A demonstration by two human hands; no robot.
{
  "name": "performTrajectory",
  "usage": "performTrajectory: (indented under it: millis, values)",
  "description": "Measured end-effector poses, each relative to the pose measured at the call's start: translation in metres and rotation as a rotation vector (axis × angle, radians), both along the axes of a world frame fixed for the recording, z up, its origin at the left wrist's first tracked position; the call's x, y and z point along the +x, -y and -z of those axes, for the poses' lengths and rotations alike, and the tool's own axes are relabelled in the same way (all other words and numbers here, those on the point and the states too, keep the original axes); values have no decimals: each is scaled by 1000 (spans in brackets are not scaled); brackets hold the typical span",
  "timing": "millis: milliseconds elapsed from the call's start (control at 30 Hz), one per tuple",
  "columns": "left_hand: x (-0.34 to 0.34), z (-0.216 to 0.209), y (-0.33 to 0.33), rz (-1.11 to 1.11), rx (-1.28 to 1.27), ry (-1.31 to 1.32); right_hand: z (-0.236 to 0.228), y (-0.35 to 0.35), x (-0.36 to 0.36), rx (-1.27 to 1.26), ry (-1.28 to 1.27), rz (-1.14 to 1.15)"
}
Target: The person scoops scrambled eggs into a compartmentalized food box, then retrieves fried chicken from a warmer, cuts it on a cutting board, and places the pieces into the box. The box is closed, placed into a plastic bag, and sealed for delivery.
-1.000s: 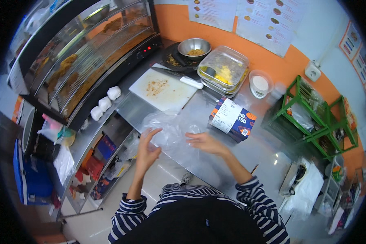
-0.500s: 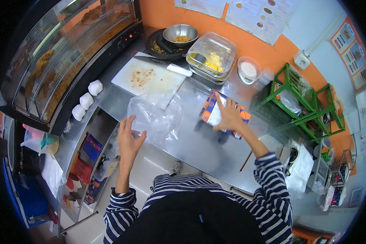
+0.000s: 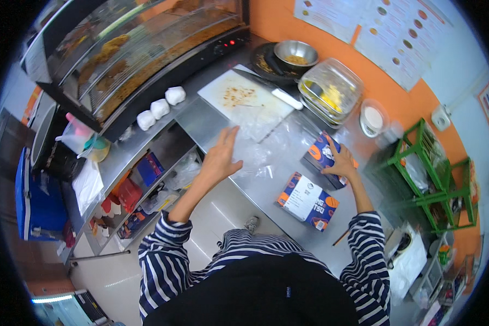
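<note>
My left hand point(image 3: 220, 158) is raised over the counter's front edge beside a clear plastic bag point(image 3: 255, 157). Its fingers are apart and hold nothing. On the right, my right hand point(image 3: 340, 163) grips the top of a blue and orange printed cardboard box point(image 3: 319, 153), thumb and fingers spread across it. Nearer to me, a second such box point(image 3: 308, 201) with a white panel lies on the steel counter, with neither hand on it.
A white cutting board point(image 3: 244, 103) with brown crumbs and a white-handled knife point(image 3: 287, 99) lies behind. Clear containers point(image 3: 331, 92), a steel bowl point(image 3: 296, 53), and green racks point(image 3: 418, 163) stand around. Three white wrapped bundles point(image 3: 159, 108) sit by the glass display warmer point(image 3: 146, 60).
The view has swung left. Two boxes now show apart, where one showed under my right hand before. My left hand has moved toward the plastic bag, still with its fingers apart.
</note>
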State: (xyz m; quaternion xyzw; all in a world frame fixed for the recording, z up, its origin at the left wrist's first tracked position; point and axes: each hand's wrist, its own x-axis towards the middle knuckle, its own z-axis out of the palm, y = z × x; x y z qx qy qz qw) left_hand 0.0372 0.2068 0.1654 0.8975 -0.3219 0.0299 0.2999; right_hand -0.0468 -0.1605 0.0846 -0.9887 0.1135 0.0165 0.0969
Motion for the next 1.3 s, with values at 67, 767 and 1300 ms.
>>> performTrajectory:
  millis: [67, 767, 1300]
  values:
    - [6, -9, 10, 40, 18, -5, -2, 10, 11, 78, -212, 45]
    - [-55, -13, 23, 298, 91, 181, -23, -132, 55, 2166, -116, 277]
    - [-139, 25, 91, 740, -458, 136, -27, -179, 93, 2059, 805, 582]
